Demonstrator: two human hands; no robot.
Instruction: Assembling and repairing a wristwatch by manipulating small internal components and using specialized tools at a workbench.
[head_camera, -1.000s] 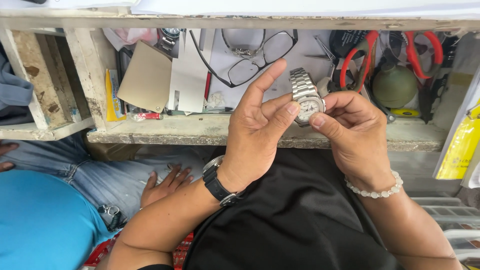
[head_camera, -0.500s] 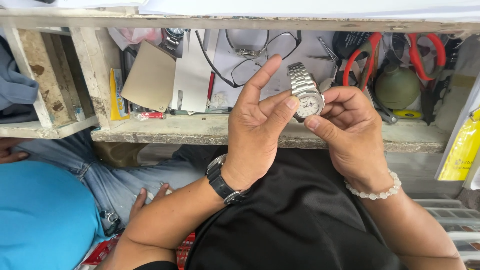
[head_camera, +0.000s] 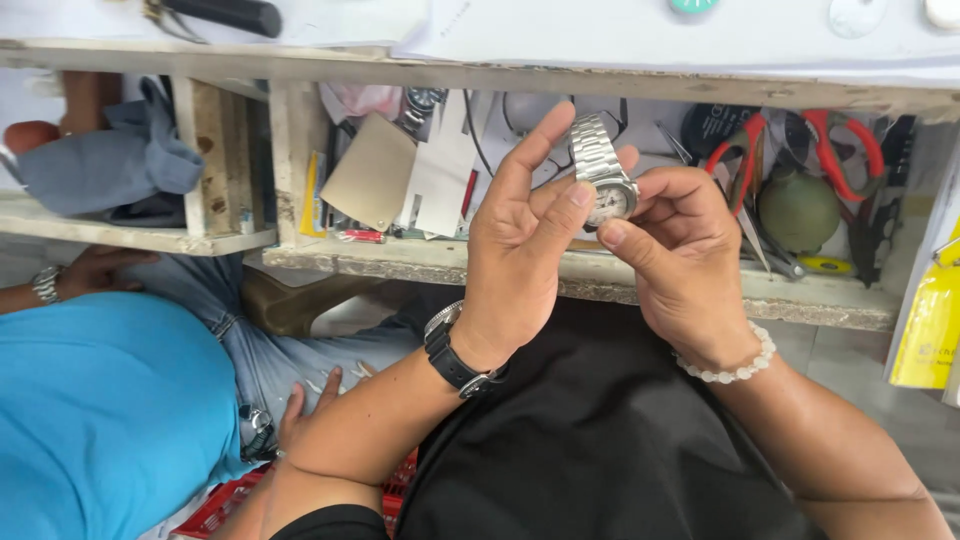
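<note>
Under the desk (head_camera: 600, 55), a worn shelf (head_camera: 700, 295) is carrying red-handled pliers (head_camera: 840, 150) and a green ball (head_camera: 797, 210) at 2 o'clock. Both hands are pinching a silver wristwatch (head_camera: 605, 185) just above centre: the left hand (head_camera: 520, 250) is pressing its thumb on the case, the right hand (head_camera: 685, 260) gripping from 3 o'clock. Another person in blue (head_camera: 100, 410) is sitting at 8 o'clock.
</note>
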